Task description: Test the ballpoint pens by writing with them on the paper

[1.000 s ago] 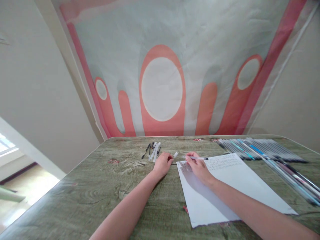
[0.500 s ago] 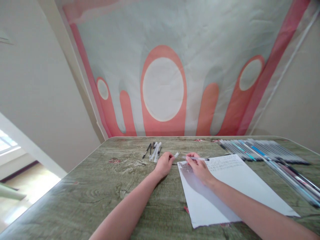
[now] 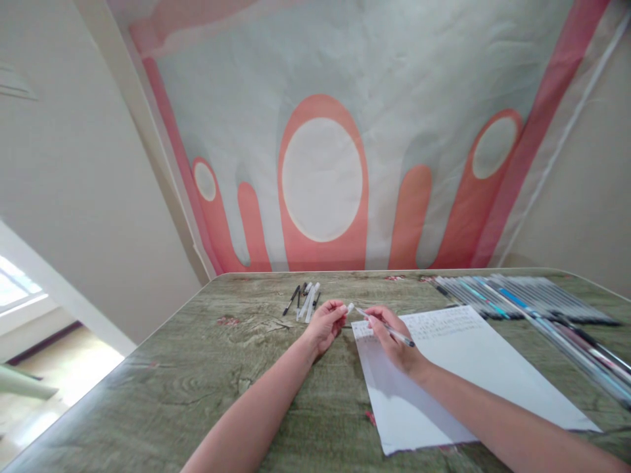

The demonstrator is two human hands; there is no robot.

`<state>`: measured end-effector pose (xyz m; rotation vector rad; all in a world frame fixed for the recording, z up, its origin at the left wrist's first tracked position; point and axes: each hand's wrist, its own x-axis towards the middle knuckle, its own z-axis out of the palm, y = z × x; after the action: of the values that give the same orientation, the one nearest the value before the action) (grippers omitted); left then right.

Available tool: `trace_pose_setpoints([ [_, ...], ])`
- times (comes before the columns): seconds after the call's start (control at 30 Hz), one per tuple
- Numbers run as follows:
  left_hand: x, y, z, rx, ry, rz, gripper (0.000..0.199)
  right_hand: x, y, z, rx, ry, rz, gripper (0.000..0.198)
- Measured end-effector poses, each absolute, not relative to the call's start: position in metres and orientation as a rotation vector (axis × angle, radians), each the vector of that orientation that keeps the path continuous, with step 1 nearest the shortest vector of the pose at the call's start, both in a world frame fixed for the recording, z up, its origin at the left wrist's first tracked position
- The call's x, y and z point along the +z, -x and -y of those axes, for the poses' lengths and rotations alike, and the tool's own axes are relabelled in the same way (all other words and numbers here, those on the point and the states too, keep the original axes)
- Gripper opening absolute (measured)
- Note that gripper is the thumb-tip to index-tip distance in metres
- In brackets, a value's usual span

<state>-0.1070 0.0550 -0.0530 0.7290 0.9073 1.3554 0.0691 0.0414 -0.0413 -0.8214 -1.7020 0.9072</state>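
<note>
My right hand [image 3: 392, 335] is closed round a clear pen [image 3: 401, 337] with a dark end, its tip pointing left and up. In my left hand [image 3: 326, 328] a small whitish pen cap [image 3: 350, 308] is pinched between thumb and fingers. Cap and pen tip are very close; whether they touch I cannot tell. Beneath my right hand and forearm lies a white sheet of paper [image 3: 473, 374], with rows of handwriting along its top. Just beyond my left hand is a small group of pen caps [image 3: 309, 302], some black and some clear.
A long row of clear pens [image 3: 552, 299] lies at the back right of the wood-patterned table [image 3: 207, 394]. More pens [image 3: 586, 361], some blue and dark, lie at the right beside the paper. A wall with a red and grey pattern [image 3: 409, 217] rises behind the table.
The pen has turned from nearly level to slanting, its tip now up beside the cap. My left hand has rolled so more of its fingers show.
</note>
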Motion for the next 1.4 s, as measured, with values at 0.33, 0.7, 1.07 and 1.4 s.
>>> trace_pose_setpoints([
  [0.33, -0.0548, 0.1080, -0.0562, 1.371, -0.700, -0.825, 0.021, -0.0403, -0.0688, -0.0398, 0.827, 0.790, 1.779, 0.022],
  [0.7, -0.0502, 0.1052, -0.0539, 1.356, -0.756, -0.845, 0.028, -0.0393, -0.0715, -0.0378, 0.937, 0.762, 1.796, 0.028],
  [1.07, -0.0511, 0.1050, -0.0538, 1.348, -0.780, -0.868, 0.030, -0.0411, -0.0717, -0.0388, 0.957, 0.771, 1.798, 0.031],
  [1.4, -0.0504, 0.1051, -0.0531, 1.342, -0.820, -0.857, 0.030, -0.0421, -0.0723, -0.0386, 0.965, 0.769, 1.801, 0.029],
])
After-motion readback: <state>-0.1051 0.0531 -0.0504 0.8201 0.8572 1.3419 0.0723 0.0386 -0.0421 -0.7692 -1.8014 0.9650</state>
